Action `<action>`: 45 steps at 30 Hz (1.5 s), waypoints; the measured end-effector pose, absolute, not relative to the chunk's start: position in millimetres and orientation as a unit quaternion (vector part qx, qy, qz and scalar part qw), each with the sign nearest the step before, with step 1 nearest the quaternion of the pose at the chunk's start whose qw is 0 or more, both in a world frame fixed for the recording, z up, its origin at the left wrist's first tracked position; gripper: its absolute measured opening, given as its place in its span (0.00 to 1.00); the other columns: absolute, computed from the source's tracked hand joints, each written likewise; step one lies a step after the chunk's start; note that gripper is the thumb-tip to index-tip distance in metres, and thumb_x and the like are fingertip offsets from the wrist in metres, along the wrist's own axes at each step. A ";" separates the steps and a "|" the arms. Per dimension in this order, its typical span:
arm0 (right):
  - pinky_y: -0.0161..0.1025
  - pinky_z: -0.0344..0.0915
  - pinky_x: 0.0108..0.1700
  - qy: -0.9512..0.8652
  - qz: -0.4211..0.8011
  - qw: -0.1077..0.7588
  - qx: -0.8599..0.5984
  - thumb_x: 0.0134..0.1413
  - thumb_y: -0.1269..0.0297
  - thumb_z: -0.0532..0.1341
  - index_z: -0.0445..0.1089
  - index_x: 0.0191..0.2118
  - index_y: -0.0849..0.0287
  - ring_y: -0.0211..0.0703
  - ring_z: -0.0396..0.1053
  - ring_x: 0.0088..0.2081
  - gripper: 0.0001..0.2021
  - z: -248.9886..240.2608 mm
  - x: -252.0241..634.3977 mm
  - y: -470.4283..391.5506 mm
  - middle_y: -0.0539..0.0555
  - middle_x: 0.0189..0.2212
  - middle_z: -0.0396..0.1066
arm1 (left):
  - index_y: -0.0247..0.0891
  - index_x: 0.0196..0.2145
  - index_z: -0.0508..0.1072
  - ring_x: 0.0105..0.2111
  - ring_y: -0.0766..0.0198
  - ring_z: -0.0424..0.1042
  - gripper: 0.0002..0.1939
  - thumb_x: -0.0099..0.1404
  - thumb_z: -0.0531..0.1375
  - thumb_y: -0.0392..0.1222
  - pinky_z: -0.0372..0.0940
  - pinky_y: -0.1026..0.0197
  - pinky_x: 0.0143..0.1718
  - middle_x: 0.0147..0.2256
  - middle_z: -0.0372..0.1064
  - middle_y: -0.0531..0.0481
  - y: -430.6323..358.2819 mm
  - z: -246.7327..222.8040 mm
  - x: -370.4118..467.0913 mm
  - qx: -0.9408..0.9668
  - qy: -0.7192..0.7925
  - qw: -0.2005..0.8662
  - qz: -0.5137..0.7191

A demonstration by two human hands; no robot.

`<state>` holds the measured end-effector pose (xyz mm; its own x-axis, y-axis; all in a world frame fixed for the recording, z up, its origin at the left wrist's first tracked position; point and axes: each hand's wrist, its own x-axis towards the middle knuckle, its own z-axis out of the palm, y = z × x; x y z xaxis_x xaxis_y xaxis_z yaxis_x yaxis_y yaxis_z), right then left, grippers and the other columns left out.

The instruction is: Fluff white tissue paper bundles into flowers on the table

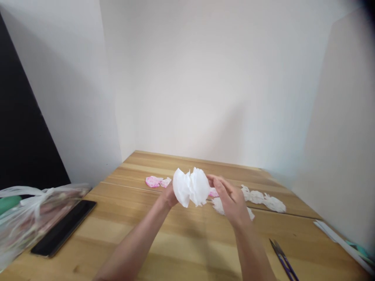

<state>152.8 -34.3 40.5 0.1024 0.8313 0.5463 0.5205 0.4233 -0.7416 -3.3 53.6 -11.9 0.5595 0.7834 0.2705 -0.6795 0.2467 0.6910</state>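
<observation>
A white ruffled tissue-paper pompom [191, 187], pinched in at its middle and fanned out on two sides, is held above the wooden table. My left hand [171, 194] grips it from behind and below; the pompom hides most of those fingers. At its right edge is my right hand [231, 197], fingertips reaching to the paper and the thumb standing apart from it. Whether these fingertips press on the paper is hard to see. Beyond my hands, pink-and-white paper pieces [154, 181] and crumpled white paper pieces [274, 203] lie on the table.
On the left, a black phone [64, 228] lies beside a clear plastic bag [38, 214] with things inside. Purple-handled scissors [283, 257] rest at the front right. White strips [336, 238] lie along the right edge of the wooden table [123, 214]. Walls stand behind and at the sides.
</observation>
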 end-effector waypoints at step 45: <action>0.32 0.60 0.26 -0.592 0.360 0.536 -0.481 0.47 0.49 0.63 0.73 0.31 0.61 0.35 0.62 0.24 0.17 17.0 163.3 -0.3 0.50 0.24 0.70 | 0.31 0.31 0.76 0.32 0.56 0.73 0.19 0.43 0.70 0.47 0.66 0.57 0.35 0.27 0.74 0.43 62.0 -20.6 -1.2 0.482 0.152 0.723 0.471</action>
